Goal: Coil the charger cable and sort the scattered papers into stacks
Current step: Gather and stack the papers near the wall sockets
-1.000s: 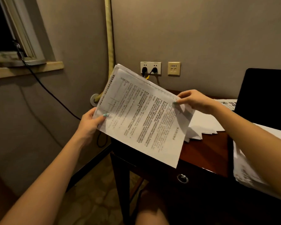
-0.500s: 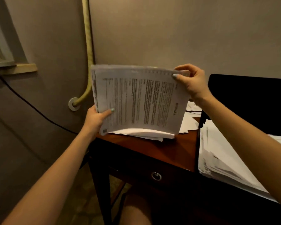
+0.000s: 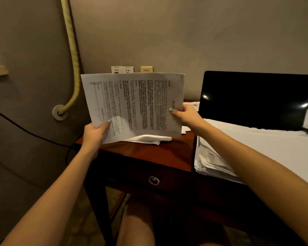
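Squaring one sheaf of papers [image 3: 135, 103], held upright over the worktop's [image 3: 149, 153] left end. The left grip [image 3: 94, 132] is pinching its lower-left corner and the right grip [image 3: 187, 115] is pinching its right edge. One small pile [image 3: 148, 139] is lying beneath, and one large stack [image 3: 213, 162] is sitting beside the right edge. Sorting is judged partway done. One black cable [image 3: 25, 129] is hanging uncoiled.

Both hands hold a sheaf of printed papers [image 3: 135, 103] upright over the desk [image 3: 149, 155]: left hand [image 3: 94, 134] at the lower corner, right hand [image 3: 187, 114] at the side edge.
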### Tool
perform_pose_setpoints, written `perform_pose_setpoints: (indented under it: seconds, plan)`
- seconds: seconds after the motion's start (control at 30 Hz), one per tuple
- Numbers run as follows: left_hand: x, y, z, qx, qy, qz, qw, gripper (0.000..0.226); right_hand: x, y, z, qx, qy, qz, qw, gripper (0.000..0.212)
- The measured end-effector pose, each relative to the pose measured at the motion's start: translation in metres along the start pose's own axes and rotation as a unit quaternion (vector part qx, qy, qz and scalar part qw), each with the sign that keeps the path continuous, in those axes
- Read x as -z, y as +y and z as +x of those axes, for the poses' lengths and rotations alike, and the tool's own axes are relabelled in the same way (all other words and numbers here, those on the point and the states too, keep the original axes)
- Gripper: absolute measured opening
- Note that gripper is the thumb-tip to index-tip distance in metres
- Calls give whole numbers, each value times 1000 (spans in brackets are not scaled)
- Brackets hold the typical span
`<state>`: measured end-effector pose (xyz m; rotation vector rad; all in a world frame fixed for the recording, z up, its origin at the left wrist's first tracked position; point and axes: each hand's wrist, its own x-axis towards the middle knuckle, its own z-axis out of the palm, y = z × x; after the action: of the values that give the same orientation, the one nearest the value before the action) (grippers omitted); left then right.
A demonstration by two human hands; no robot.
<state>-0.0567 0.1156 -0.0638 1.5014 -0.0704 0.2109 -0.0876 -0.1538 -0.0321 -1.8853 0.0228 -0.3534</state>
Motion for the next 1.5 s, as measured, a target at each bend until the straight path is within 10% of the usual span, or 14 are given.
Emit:
perform_pose_setpoints:
  seconds: [0.37, 0.83, 1.17, 1.5]
  plan:
    - [-80, 46, -26, -20, -155, 59, 986, 32, 114, -15, -62, -24, 207, 35, 978, 14]
    - [-187, 20, -120, -44, -355, 234, 904, 30, 234, 35, -184, -211, 278, -182, 919, 24]
    - [-188, -11, -115, -74, -296, 343, 888, 50, 218, 55, -181, -228, 280, -501, 787, 47]
    - [-79, -31, -11, -135, -45, 443, 885, 25, 83, 25, -62, 28, 159, -452, 877, 28]
